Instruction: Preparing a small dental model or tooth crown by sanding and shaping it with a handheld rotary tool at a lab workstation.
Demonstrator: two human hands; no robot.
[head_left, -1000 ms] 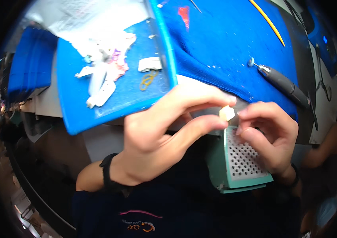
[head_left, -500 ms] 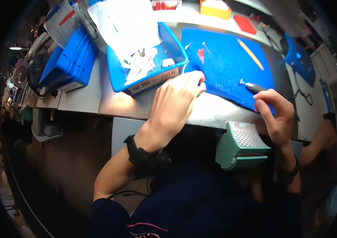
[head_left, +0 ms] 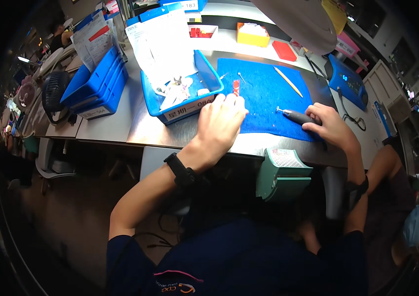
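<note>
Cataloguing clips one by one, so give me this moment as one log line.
left hand: beside blue tray, grip hidden | right hand: grip on dark handpiece | blue mat: orange pencil on it

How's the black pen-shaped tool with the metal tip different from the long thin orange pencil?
The black pen-shaped tool is thick and dark; the thin orange pencil is slimmer and brighter. The right hand grips the tool; no hand touches the pencil. Both are long and straight.

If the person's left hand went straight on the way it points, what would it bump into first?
Probably the small, flat red strip lying on the blue cloth mat, just ahead of the left hand; the gap is hard to judge.
</note>
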